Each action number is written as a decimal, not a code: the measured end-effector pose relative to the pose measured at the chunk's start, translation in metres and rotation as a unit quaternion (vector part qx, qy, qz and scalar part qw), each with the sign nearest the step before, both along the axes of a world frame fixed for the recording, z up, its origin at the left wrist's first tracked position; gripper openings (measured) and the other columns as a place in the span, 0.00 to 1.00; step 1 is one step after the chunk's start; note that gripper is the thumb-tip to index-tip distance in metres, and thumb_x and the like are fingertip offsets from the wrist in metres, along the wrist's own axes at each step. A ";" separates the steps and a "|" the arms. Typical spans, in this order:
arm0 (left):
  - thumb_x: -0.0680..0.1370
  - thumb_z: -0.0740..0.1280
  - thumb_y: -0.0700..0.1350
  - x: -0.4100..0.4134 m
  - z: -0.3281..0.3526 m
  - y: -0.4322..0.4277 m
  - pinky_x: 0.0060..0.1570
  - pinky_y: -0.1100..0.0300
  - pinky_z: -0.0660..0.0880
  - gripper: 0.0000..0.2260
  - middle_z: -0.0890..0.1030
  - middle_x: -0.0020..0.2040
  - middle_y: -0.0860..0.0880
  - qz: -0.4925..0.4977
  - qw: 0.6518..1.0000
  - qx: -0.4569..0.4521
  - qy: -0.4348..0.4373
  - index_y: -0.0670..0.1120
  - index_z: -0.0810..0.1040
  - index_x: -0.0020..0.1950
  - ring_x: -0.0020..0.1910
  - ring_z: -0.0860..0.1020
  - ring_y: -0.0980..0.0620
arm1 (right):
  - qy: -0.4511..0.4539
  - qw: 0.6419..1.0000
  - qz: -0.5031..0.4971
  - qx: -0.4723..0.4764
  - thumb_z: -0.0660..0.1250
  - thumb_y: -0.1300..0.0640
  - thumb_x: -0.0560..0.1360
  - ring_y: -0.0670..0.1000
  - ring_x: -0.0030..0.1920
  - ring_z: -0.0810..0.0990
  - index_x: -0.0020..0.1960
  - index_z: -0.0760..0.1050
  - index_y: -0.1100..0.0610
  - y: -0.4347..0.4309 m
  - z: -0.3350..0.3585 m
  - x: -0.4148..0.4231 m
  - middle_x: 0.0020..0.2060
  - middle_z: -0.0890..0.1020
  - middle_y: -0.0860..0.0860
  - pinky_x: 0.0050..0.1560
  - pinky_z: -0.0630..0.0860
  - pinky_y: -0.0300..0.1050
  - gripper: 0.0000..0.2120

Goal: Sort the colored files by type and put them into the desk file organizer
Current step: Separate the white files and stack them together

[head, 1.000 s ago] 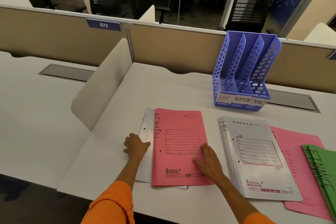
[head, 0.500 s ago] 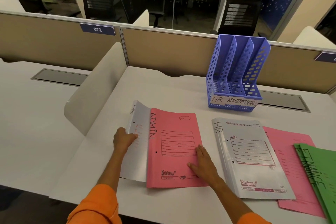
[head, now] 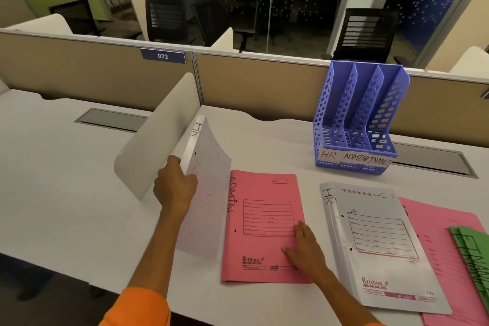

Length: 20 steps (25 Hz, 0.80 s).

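My left hand (head: 174, 188) grips the left edge of a white file marked HR (head: 209, 193) and holds it tilted up off the desk. Its right side still sits under a pink file marked ADMIN (head: 262, 225). My right hand (head: 304, 249) lies flat, fingers apart, on the pink file's lower right. To the right lies a second white HR file (head: 378, 243) over another pink file (head: 447, 254), with a green FINANCE file (head: 473, 259) at the edge. The blue three-slot organizer (head: 354, 119), labelled HR, ADMIN, FINANCE, stands behind with no files in it.
A white curved divider (head: 156, 137) stands just left of the lifted file. A beige partition wall (head: 259, 82) runs along the back of the desk. A grey cable hatch (head: 434, 156) sits behind the organizer. The desk's front edge is close to me.
My left hand has lifted the white HR file's left edge from flat on the desk to steeply tilted, sliding it out from under the pink file. My right hand stayed pressing the pink file.
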<state>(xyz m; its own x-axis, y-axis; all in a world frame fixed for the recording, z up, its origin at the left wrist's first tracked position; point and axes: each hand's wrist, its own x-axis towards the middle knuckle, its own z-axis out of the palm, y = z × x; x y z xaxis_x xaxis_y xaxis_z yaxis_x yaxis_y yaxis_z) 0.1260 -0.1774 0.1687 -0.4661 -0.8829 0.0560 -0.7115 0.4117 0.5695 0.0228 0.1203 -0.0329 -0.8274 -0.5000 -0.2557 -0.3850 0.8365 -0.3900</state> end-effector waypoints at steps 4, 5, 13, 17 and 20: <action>0.74 0.73 0.48 -0.003 0.023 0.022 0.46 0.47 0.80 0.18 0.81 0.55 0.40 -0.006 1.000 -0.026 0.011 0.43 0.72 0.59 0.47 0.82 0.38 | 0.011 1.000 0.014 0.020 0.65 0.39 0.72 0.54 0.73 0.61 0.74 0.57 0.59 -0.004 0.009 -0.008 0.74 0.62 0.55 0.72 0.62 0.49 0.39; 0.74 0.74 0.49 -0.005 0.028 0.027 0.47 0.46 0.80 0.19 0.81 0.55 0.40 -0.008 0.999 -0.025 0.023 0.43 0.72 0.59 0.47 0.82 0.38 | 0.023 1.000 0.012 0.002 0.64 0.39 0.72 0.54 0.70 0.65 0.72 0.60 0.58 -0.006 0.016 -0.011 0.71 0.67 0.54 0.70 0.65 0.49 0.36; 0.67 0.80 0.48 -0.045 0.015 0.078 0.52 0.44 0.81 0.26 0.81 0.56 0.43 -0.047 0.959 0.217 0.177 0.45 0.73 0.60 0.48 0.83 0.42 | -0.312 0.827 -0.227 -0.410 0.64 0.39 0.74 0.52 0.48 0.84 0.57 0.76 0.56 0.012 0.094 -0.063 0.50 0.84 0.52 0.47 0.81 0.47 0.23; 0.65 0.81 0.42 -0.075 -0.021 0.133 0.43 0.49 0.84 0.21 0.84 0.50 0.44 -0.053 0.896 0.369 0.240 0.45 0.77 0.53 0.42 0.85 0.45 | -0.318 0.818 -0.247 -0.410 0.72 0.45 0.71 0.53 0.48 0.84 0.53 0.81 0.55 0.070 0.106 -0.093 0.47 0.86 0.51 0.47 0.80 0.49 0.16; 0.67 0.79 0.36 -0.095 -0.051 0.185 0.42 0.45 0.84 0.18 0.84 0.49 0.42 -0.055 0.848 0.452 0.270 0.43 0.77 0.53 0.43 0.85 0.43 | -0.289 0.830 -0.271 -0.394 0.73 0.54 0.71 0.54 0.45 0.85 0.50 0.82 0.58 0.113 0.102 -0.110 0.44 0.86 0.53 0.44 0.81 0.49 0.10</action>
